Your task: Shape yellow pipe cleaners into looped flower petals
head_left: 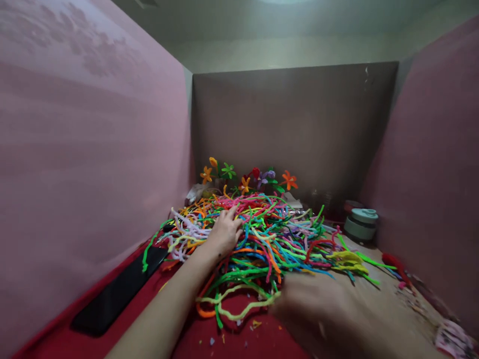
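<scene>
A large tangled heap of pipe cleaners in many colours covers the middle of the table. My left hand reaches into the heap with its fingers apart, resting on the strands. Lower right, my right hand is smeared by motion, so its fingers cannot be made out. A pale yellow pipe cleaner curves over the red cloth and runs up to the edge of that hand. Whether the hand grips it is unclear.
Several pipe-cleaner flowers stand behind the heap. A black phone-like slab lies at left, a green lidded container at back right. Pink side panels and a grey back panel enclose the table. Small scraps dot the cloth.
</scene>
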The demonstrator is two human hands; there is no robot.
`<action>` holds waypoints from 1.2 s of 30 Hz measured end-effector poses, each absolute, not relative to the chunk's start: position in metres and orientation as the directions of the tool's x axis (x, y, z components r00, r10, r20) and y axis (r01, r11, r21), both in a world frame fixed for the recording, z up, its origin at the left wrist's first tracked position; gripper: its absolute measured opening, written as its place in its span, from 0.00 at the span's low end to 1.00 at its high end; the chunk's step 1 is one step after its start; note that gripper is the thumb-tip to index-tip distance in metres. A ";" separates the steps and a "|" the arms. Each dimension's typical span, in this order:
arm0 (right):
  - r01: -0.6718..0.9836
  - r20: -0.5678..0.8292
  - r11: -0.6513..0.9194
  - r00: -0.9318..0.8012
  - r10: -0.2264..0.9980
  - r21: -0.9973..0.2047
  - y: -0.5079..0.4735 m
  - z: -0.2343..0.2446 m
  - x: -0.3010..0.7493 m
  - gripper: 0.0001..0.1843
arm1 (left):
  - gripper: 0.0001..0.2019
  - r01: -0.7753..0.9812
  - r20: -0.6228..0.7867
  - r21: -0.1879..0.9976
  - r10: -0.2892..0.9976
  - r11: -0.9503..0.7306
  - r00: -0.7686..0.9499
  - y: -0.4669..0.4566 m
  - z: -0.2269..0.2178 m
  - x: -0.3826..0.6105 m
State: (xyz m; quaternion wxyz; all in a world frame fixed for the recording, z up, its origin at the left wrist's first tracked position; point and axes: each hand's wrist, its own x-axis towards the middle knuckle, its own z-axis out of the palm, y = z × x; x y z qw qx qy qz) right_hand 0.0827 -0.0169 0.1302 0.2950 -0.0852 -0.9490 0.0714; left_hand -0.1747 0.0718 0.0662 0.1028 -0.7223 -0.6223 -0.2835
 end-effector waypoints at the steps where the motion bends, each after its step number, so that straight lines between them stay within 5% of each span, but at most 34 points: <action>1: 0.144 0.547 0.971 -0.806 0.228 -0.192 0.009 0.137 0.069 0.13 | 0.10 0.966 0.527 0.171 0.846 -0.194 0.076 0.069 0.066 -0.172; 6: 0.640 0.430 0.718 -0.586 0.687 -0.274 0.128 0.144 -0.017 0.11 | 0.15 0.991 0.468 0.037 0.878 -0.132 0.099 0.058 0.066 -0.159; 12: 0.708 0.386 0.642 -0.526 0.758 -0.295 0.174 0.120 -0.055 0.06 | 0.16 0.997 0.433 -0.036 0.898 -0.074 0.082 0.054 0.066 -0.156; 17: 0.610 0.528 0.686 -0.461 0.714 -0.395 0.178 0.121 -0.034 0.07 | 0.16 0.998 0.409 -0.025 0.910 -0.059 0.064 0.058 0.061 -0.165; 19: 0.452 0.578 0.661 -0.328 0.748 -0.599 0.180 0.129 -0.024 0.09 | 0.16 0.998 0.402 -0.018 0.913 -0.062 0.064 0.060 0.059 -0.168; 21: 0.017 0.537 0.546 -0.159 0.829 -0.838 0.182 0.141 -0.015 0.06 | 0.17 0.998 0.404 -0.015 0.912 -0.067 0.067 0.061 0.057 -0.169; 24: -0.568 0.394 0.308 -0.031 0.919 -0.763 0.188 0.164 0.003 0.06 | 0.16 0.997 0.417 -0.018 0.905 -0.080 0.081 0.064 0.055 -0.170; 32: -0.743 0.411 0.432 0.230 0.882 -0.511 0.183 0.227 0.062 0.11 | 0.17 0.995 0.448 -0.039 0.888 -0.094 0.101 0.073 0.048 -0.173; 36: -0.758 0.369 0.349 0.154 0.917 -0.551 0.174 0.237 0.074 0.12 | 0.17 0.995 0.454 -0.042 0.886 -0.086 0.096 0.078 0.045 -0.174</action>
